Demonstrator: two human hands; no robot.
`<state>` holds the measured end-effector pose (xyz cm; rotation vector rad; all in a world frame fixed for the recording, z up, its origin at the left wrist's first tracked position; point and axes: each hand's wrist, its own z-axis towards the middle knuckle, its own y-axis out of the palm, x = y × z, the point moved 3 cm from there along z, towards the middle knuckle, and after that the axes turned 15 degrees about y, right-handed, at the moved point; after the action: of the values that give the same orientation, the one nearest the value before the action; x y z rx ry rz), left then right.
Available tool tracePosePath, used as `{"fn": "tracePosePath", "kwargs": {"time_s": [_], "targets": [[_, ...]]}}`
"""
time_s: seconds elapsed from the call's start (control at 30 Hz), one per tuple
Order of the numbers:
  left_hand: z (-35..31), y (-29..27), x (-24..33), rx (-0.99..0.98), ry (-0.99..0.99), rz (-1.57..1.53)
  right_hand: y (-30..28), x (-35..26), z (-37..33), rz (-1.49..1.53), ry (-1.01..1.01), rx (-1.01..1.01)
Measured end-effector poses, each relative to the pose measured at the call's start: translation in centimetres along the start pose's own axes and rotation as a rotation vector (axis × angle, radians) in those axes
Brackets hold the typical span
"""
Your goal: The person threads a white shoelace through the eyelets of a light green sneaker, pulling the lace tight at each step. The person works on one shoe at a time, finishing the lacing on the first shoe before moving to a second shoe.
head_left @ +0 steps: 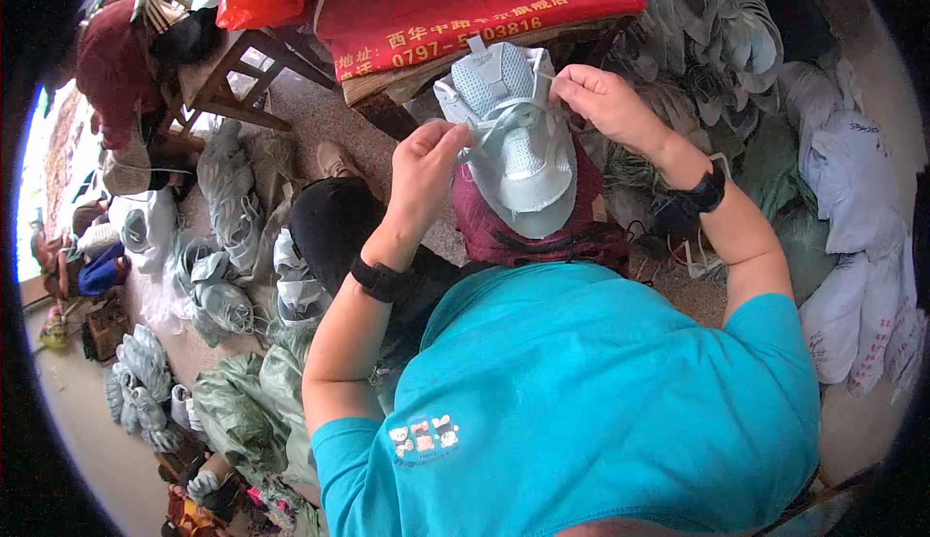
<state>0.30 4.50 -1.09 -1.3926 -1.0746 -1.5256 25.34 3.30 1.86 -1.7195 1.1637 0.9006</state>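
Turquoise shirt (581, 392) fills the 6 o'clock foreground. Above it, toward 12 o'clock, a pale mint shoe upper (516, 140) rests on a maroon cloth (504, 232); left hand (426, 164) and right hand (605, 101) fingers each pinch its lace (496, 122).

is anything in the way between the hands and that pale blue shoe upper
Nothing visible. The left hand and right hand are already at the pale blue shoe upper, each pinching a lace at its sides, with no object between.

shoe upper (513, 135) btwn hands, cushion (455, 0) behind
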Motion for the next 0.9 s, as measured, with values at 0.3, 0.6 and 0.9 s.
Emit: {"fn": "tracePosePath", "kwargs": {"time_s": [0.3,0.6,0.9], "targets": [[1.6,-0.4,0.3,-0.062,0.102,0.424,0.2,-0.3,0.6,0.004,0.071,-0.111],[3.1,0.1,7.8,-0.244,0.713,1.001,-0.6,-2.6,1.8,-0.057,0.236,-0.173],[5.8,-1.8,5.1,-0.637,0.494,0.816,0.6,-5.4,1.6,-0.86,-0.4,0.21]]}}
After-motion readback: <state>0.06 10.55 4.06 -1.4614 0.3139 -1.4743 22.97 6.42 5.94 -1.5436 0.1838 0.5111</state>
